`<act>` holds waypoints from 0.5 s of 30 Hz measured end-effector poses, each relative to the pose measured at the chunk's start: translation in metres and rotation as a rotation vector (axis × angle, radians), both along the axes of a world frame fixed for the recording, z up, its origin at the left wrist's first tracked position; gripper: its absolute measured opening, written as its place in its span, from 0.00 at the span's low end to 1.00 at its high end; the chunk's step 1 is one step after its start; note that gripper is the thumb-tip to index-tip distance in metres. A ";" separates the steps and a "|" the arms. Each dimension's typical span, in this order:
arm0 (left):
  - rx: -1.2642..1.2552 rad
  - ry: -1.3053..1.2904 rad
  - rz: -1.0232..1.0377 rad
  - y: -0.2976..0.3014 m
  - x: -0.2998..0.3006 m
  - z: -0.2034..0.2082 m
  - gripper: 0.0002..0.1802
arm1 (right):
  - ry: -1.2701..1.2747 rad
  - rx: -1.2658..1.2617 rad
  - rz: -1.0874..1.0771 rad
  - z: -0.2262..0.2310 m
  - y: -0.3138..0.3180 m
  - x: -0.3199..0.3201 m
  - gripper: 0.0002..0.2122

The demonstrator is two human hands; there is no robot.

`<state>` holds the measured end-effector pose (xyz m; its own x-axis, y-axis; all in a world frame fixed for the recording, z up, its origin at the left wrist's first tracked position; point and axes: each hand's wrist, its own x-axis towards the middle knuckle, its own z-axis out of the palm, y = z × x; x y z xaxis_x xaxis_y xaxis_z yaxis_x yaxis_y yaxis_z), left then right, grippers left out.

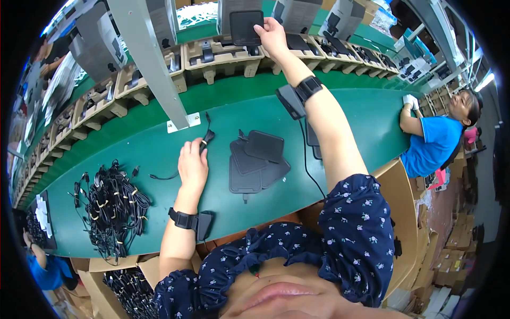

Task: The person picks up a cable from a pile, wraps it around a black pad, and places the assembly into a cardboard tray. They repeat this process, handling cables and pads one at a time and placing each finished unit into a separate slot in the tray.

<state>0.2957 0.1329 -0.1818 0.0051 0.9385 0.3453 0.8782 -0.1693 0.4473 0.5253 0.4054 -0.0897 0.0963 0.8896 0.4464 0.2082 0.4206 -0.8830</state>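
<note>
The right hand (pixel 272 36) reaches across the green counter (pixel 372 122), its thumb and fingers closed on the edge of a flat black square pad (pixel 245 27). The pad is at the rear of a moulded pulp tray (pixel 220 59); whether it touches the tray cannot be told. The left hand (pixel 192 166) rests on the counter, fingers nearly closed, thumb and forefinger pinching a tied black cable (pixel 207 139), whose loose ends lie on either side. Overlapping black pads (pixel 257 165) lie to the right of the left hand; a heap of bundled black cables (pixel 114 204) lies to its left. A grey metal post (pixel 151 58) stands just beyond it. At right, a co-worker in a blue shirt (pixel 433 143) leans on the counter.
</note>
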 end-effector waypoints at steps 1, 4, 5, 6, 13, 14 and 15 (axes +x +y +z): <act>-0.013 -0.002 0.006 0.000 -0.001 0.003 0.16 | 0.052 -0.018 0.006 -0.003 0.015 -0.009 0.09; -0.020 0.001 0.004 0.001 -0.004 0.006 0.15 | -0.075 -0.140 -0.004 -0.019 0.046 -0.032 0.08; -0.018 -0.011 -0.006 0.005 0.001 0.007 0.15 | -0.147 -0.126 -0.004 -0.027 0.060 -0.023 0.11; -0.009 -0.053 -0.035 0.010 0.007 0.008 0.14 | -0.317 -0.110 -0.151 -0.036 0.069 -0.006 0.13; 0.071 -0.155 -0.015 0.016 -0.010 0.010 0.16 | -0.987 0.442 -0.417 -0.027 0.022 -0.055 0.14; 0.104 -0.186 -0.027 0.014 -0.013 0.011 0.16 | -0.970 0.467 -0.285 -0.019 0.002 -0.065 0.12; 0.113 -0.189 0.001 0.012 -0.015 0.011 0.16 | -0.951 0.495 -0.155 -0.013 -0.022 -0.074 0.10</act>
